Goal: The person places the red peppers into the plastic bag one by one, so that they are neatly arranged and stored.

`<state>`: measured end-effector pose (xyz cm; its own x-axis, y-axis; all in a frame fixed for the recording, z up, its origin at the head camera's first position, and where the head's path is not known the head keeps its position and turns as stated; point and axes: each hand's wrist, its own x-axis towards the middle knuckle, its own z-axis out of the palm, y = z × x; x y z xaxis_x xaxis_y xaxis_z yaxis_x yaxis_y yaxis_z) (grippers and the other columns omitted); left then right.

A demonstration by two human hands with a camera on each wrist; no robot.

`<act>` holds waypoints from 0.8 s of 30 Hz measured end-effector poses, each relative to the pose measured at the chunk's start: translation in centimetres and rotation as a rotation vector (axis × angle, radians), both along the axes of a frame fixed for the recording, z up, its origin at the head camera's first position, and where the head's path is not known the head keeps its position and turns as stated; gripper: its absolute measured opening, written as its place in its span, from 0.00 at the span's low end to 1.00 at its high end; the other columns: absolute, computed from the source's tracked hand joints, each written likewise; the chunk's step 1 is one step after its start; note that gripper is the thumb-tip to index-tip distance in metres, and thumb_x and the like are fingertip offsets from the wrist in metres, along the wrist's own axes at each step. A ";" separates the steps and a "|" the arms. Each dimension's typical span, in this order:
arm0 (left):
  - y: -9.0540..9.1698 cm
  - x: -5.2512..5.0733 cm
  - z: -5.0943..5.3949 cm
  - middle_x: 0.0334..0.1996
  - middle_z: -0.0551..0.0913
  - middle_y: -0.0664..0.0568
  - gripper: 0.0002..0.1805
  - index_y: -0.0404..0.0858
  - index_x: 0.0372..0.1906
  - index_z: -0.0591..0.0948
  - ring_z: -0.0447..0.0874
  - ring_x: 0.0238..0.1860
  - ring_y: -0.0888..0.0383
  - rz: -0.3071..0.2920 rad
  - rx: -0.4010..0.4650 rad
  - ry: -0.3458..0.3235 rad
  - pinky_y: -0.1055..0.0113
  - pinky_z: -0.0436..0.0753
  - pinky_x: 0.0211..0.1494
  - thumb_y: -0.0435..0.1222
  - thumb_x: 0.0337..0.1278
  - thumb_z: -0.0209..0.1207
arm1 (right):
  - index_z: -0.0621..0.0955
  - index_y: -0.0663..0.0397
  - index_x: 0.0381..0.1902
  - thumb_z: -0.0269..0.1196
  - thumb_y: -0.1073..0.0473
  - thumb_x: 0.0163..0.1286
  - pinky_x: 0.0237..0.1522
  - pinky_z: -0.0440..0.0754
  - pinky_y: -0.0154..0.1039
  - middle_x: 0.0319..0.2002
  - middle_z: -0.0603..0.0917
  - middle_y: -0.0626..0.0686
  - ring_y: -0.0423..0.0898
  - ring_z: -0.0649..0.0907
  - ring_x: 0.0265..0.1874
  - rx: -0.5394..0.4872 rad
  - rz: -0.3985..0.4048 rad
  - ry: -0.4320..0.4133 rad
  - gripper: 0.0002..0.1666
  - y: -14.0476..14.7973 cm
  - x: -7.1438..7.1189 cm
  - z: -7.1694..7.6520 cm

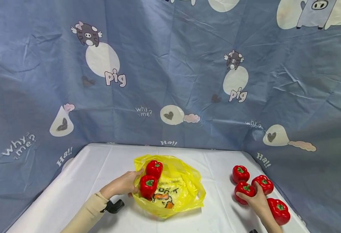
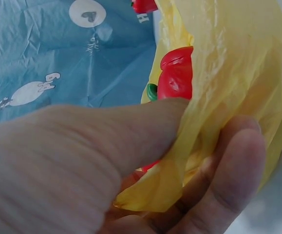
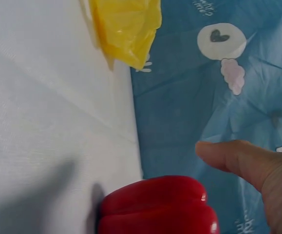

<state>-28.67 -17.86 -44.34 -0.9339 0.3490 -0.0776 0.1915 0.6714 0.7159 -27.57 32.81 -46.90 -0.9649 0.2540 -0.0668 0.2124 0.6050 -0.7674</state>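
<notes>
In the head view, my left hand (image 1: 125, 185) grips the left rim of a yellow plastic bag (image 1: 185, 194), with thumb and fingers on either side of the film in the left wrist view. Two red peppers lie at the bag's left side, one (image 1: 154, 169) behind the other (image 1: 148, 186). On the right, my right hand (image 1: 257, 200) is at a red pepper (image 1: 244, 193), thumb on its near side. In the right wrist view the straight thumb (image 3: 238, 158) stands apart from the pepper (image 3: 158, 207); the other fingers are hidden there.
Around my right hand lie more red peppers: one behind (image 1: 240, 174), one to the right (image 1: 262, 184) and one nearer the right edge (image 1: 278, 211). A white cloth (image 1: 217, 168) covers the table, and a blue printed curtain (image 1: 170, 84) hangs behind and beside it.
</notes>
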 end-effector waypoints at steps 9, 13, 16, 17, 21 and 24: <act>0.0 0.0 -0.1 0.65 0.67 0.29 0.48 0.29 0.72 0.59 0.77 0.11 0.54 0.010 -0.011 -0.002 0.50 0.82 0.24 0.20 0.39 0.64 | 0.40 0.74 0.73 0.66 0.50 0.59 0.66 0.58 0.69 0.66 0.54 0.78 0.75 0.58 0.65 0.037 0.031 -0.022 0.63 0.5 -0.6 -1.5; 0.0 0.0 0.0 0.66 0.66 0.29 0.48 0.29 0.72 0.59 0.77 0.11 0.54 0.006 -0.013 0.002 0.51 0.83 0.24 0.20 0.39 0.65 | 0.40 0.74 0.73 0.65 0.51 0.60 0.66 0.58 0.69 0.66 0.55 0.78 0.74 0.59 0.65 0.024 0.026 -0.043 0.61 0.7 -0.5 -1.5; 0.0 0.0 0.0 0.66 0.66 0.29 0.48 0.29 0.72 0.59 0.77 0.11 0.54 0.010 -0.011 0.001 0.51 0.83 0.24 0.20 0.39 0.64 | 0.40 0.74 0.73 0.66 0.49 0.60 0.66 0.57 0.69 0.66 0.54 0.78 0.74 0.58 0.65 0.010 0.009 -0.069 0.62 0.8 -0.4 -1.5; 0.0 0.0 0.0 0.66 0.66 0.29 0.48 0.29 0.72 0.59 0.77 0.11 0.55 0.010 -0.011 0.002 0.51 0.83 0.24 0.20 0.39 0.64 | 0.40 0.74 0.73 0.66 0.49 0.60 0.66 0.57 0.69 0.66 0.54 0.78 0.74 0.57 0.65 0.004 0.004 -0.074 0.62 0.8 -0.4 -1.4; 0.1 0.0 -0.1 0.66 0.66 0.29 0.48 0.29 0.72 0.59 0.77 0.11 0.55 0.017 -0.010 -0.001 0.50 0.83 0.24 0.20 0.38 0.64 | 0.41 0.74 0.72 0.66 0.48 0.60 0.67 0.57 0.69 0.66 0.53 0.78 0.74 0.57 0.65 -0.014 -0.009 -0.086 0.62 0.9 -0.4 -1.4; 0.0 0.0 -0.1 0.66 0.67 0.29 0.48 0.29 0.72 0.59 0.77 0.11 0.55 0.019 -0.011 -0.001 0.50 0.83 0.24 0.20 0.38 0.64 | 0.42 0.74 0.73 0.67 0.48 0.60 0.67 0.56 0.69 0.66 0.53 0.78 0.74 0.56 0.65 -0.025 -0.019 -0.095 0.63 0.8 -0.3 -1.3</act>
